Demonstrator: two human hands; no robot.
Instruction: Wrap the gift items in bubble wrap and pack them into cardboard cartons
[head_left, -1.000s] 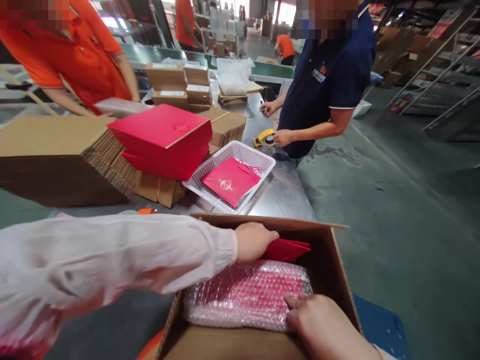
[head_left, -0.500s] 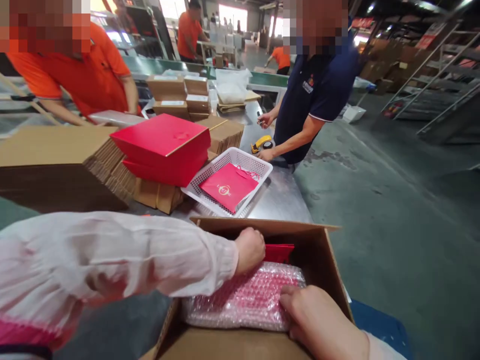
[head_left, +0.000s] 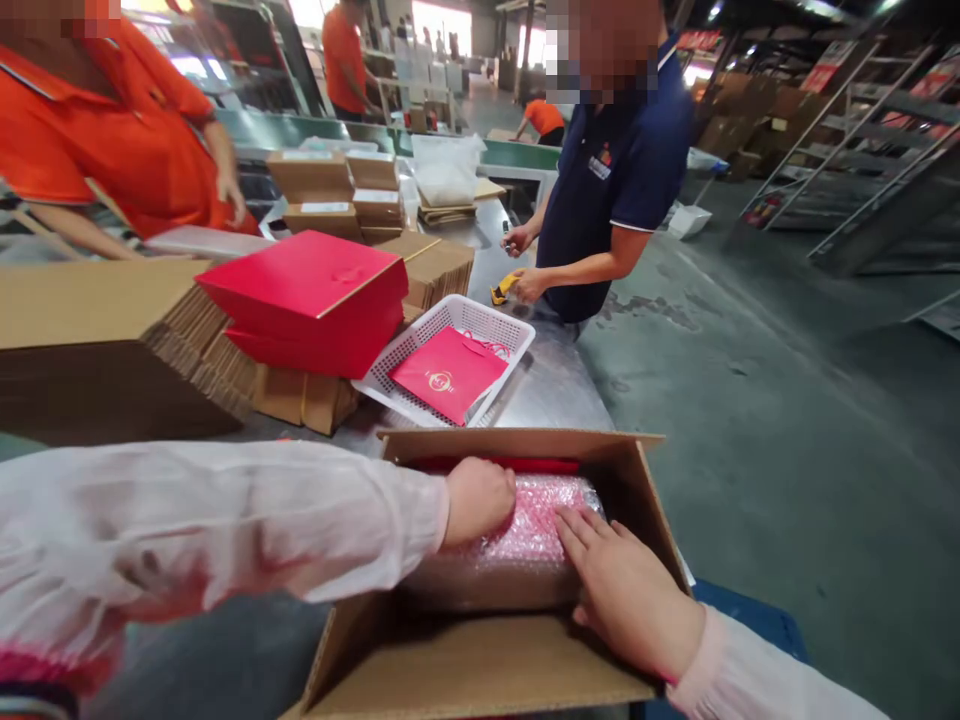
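An open cardboard box (head_left: pixel 480 690) stands in front of me with its upper flaps raised. Inside lies a pink-red package in bubble wrap (head_left: pixel 536 520). My left hand (head_left: pixel 480 500) reaches across from the left, its fingers curled against the package's upper left part; the fingertips are hidden. Flat on the package's right side rests my right hand (head_left: pixel 626 580), fingers stretched out. Behind the package, along the box's far wall, a strip of something red (head_left: pixel 551 466) shows.
Beyond the box, a white basket (head_left: pixel 367 385) holds a red paper bag (head_left: pixel 450 372). Left of it are red boxes (head_left: pixel 307 290) and stacked flat cardboard (head_left: pixel 82 310). Across the metal table, a co-worker in navy (head_left: pixel 600 200) holds a yellow tape dispenser (head_left: pixel 504 288); another wears orange (head_left: pixel 127 130).
The package has shifted toward the box's far wall and tilted, uncovering more of the near side. My right hand has flattened onto it. The navy-shirted co-worker has lifted the tape dispenser.
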